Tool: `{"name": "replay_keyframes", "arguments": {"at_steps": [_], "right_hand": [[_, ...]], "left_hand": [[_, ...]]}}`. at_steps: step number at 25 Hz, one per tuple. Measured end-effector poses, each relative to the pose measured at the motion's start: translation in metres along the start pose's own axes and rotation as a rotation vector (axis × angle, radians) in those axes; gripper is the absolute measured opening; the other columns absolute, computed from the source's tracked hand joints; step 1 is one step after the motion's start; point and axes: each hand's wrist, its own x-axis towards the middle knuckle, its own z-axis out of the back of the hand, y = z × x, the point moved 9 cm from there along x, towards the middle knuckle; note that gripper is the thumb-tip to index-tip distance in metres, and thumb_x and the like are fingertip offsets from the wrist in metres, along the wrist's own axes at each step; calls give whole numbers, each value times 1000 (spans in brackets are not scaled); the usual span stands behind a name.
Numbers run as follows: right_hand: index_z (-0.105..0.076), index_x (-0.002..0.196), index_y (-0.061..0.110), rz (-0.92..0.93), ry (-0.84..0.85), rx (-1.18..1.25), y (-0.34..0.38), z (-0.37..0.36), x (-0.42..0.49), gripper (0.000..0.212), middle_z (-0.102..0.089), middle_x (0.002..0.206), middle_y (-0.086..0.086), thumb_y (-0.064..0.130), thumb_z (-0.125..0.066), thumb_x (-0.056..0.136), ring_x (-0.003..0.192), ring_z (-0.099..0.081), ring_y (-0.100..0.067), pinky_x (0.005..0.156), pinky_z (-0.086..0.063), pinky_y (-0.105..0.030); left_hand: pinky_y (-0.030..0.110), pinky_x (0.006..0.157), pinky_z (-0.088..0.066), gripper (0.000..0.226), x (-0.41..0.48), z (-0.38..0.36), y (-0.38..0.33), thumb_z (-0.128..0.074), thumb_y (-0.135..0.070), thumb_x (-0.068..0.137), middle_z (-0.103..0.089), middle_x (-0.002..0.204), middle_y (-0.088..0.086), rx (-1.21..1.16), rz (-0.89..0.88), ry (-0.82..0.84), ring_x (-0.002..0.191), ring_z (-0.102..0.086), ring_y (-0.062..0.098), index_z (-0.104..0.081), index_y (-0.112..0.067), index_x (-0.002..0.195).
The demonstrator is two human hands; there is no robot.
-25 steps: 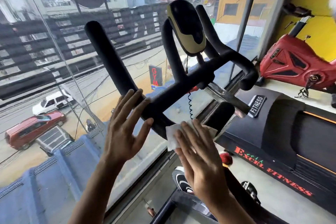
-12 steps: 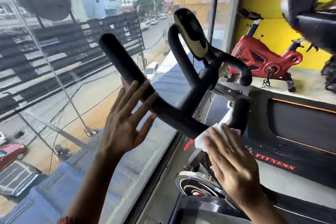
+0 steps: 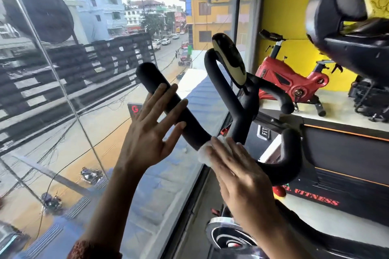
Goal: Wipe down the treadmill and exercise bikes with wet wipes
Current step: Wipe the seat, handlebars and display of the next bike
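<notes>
Wet wipe [image 3: 203, 154]: bunched white and pressed against the crossbar of the black handlebar [image 3: 192, 132], just left of where the centre loop joins it. The right hand [image 3: 237, 176] lies flat over the wipe with straight fingers. It presses the wipe and does not grasp it.

Change noted: a second ago the wipe sat further right on the crossbar, near the short right-hand stub. It now sits at the base of the left grip [image 3: 147, 73]. The left hand [image 3: 147, 139] has moved outward from the crossbar junction. Its fingers are straight and spread across the left grip below the grip's rounded end, steadying it without closing round it.

Assessment: the wiping pass is probably working leftward along the handlebar. The left grip appears to be next, and the left hand would have to clear it.

The console [image 3: 231, 63], the flywheel [image 3: 229, 235], the treadmill [image 3: 336, 153] and the red exercise bike [image 3: 288, 78] by the yellow wall are not being touched.

Containers: no wipe packet, bucket or bin is in view, so supply and disposal cannot be assessed.
</notes>
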Motion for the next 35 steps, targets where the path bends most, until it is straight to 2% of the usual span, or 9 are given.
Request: {"name": "replay_keyframes", "arguments": {"at_steps": [7, 9, 13, 16, 18, 21, 25, 31, 35], "right_hand": [[-52, 132, 9, -11, -83, 174, 20, -27, 56, 61, -53, 138, -13, -7, -68, 76, 124, -54, -27, 95, -48, -36], [-54, 128, 10, -23, -179, 266, 20, -16, 68, 46, -54, 135, -9, 0, -61, 83, 119, -58, -24, 95, -47, -26], [-69, 106, -4, -9, -381, 300, 20, 27, 103, 33, -61, 119, -16, 16, -50, 89, 134, -37, 0, 109, -19, -7], [-59, 129, 7, -96, -122, 611, 24, -11, 165, 37, -53, 137, -5, 24, -46, 99, 134, -40, -6, 112, -29, -19], [-56, 133, 14, -97, -60, 685, 32, -33, 175, 40, -50, 141, -3, 31, -44, 99, 132, -42, -6, 107, -36, -19], [-61, 127, 16, -59, -114, 558, 23, -28, 143, 35, -50, 137, 1, 28, -50, 96, 119, -55, -11, 91, -46, -12], [-65, 118, 11, 54, -223, 249, 16, 0, 90, 41, -57, 126, -3, 36, -37, 100, 124, -51, -10, 106, -24, -6], [-47, 139, 10, -96, -49, 497, 17, -39, 121, 50, -48, 142, -12, 39, -35, 99, 129, -49, -22, 100, -45, -33], [-50, 137, 12, -50, 12, 338, 4, -23, 74, 45, -52, 139, -9, 30, -43, 97, 122, -56, -25, 95, -48, -34]], "left_hand": [[55, 108, -35, 37, 10, 21, 32, -47, -26, 99, -38, 145, 21, -25, 49, -106, 140, -32, 36, -47, -11, 132], [53, 109, -34, 38, 11, 25, 39, -46, -25, 98, -38, 147, 19, -36, 78, -109, 140, -32, 34, -46, -12, 134], [35, 110, -35, 43, 5, 41, 57, -42, -33, 100, -44, 146, 7, -216, 270, -234, 137, -40, 21, -48, -12, 136], [18, 106, -34, 49, 5, 48, 71, -36, -51, 99, -49, 140, -8, -436, 473, -347, 132, -44, 6, -46, -21, 136], [14, 104, -34, 48, 11, 46, 65, -36, -52, 99, -49, 138, -11, -461, 463, -336, 130, -44, 1, -44, -22, 135], [16, 106, -33, 44, 16, 39, 55, -42, -39, 99, -47, 142, -7, -445, 382, -274, 133, -43, 6, -45, -17, 137], [21, 111, -31, 49, 13, 33, 53, -50, -25, 95, -40, 149, 3, -368, 314, -226, 139, -36, 15, -43, -7, 140], [38, 115, -29, 48, 12, 23, 38, -46, -20, 97, -35, 150, 10, -324, 308, -234, 145, -25, 23, -40, 2, 139], [46, 115, -28, 46, 6, 16, 24, -47, -19, 96, -34, 149, 15, -240, 306, -178, 145, -22, 30, -45, 4, 136]]}}
